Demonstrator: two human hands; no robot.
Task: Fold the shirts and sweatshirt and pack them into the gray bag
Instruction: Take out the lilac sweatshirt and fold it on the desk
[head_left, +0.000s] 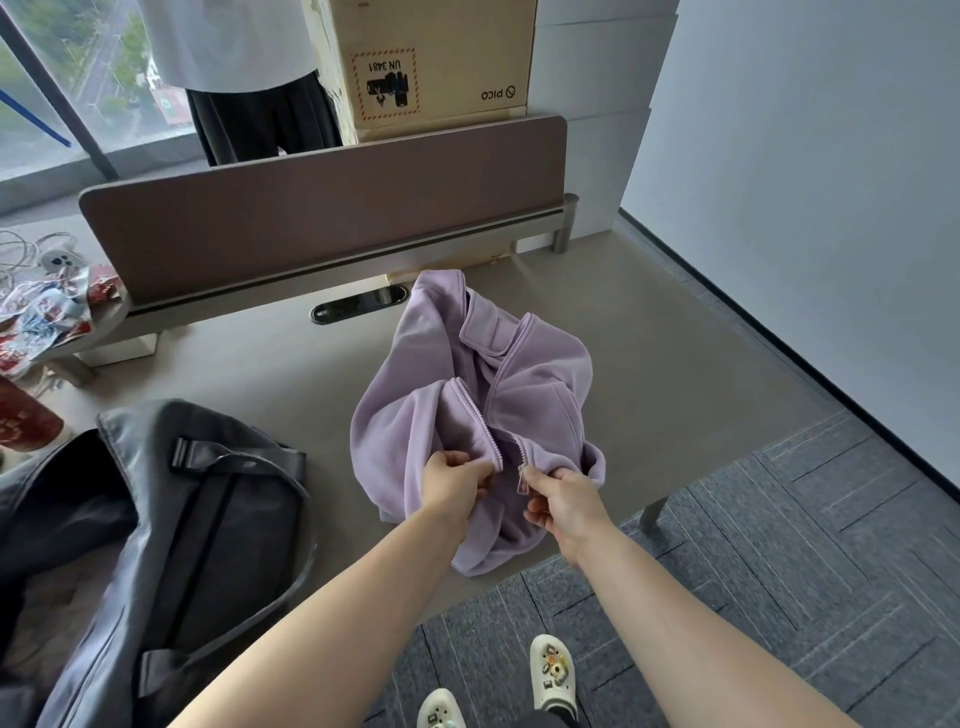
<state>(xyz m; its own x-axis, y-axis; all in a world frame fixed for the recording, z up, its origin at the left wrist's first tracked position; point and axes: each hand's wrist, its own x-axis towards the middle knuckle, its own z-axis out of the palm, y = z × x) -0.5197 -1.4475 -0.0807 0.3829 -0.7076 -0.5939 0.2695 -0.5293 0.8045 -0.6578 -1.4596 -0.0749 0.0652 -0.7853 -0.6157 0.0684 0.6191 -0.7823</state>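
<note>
Lilac fleece, the sweatshirt (441, 405) lies rumpled on the desk (649, 338), its hem hanging a little over the near edge and its collar pointing toward the brown divider panel (322, 228). Its front zipper is open almost to the bottom, and the 2 halves of the hem are drawn together there, which looks like the reason for both grips. The left hand (457, 480) has its fingers curled round the left zipper edge, bunching the fabric so the teeth stay taut and steady. The right hand (558, 493) pinches the opposite hem just beside the pale zipper pull (522, 479), which dangles between the 2 hands. My reading is that the person is lining up the zipper ends to close the garment before folding it, since a zipped front folds flatter.

Left of the sweatshirt, near but not touching, sits the gray bag (156, 519), slumped, its straps lying across its top, within easy reach for packing. No shirts can be made out in it or on the desk. Farther left lie crumpled red-and-white wrappers (47, 317) and a white cable (26, 249). Beyond the divider stand a cardboard box (431, 62) and another person (244, 78).
</note>
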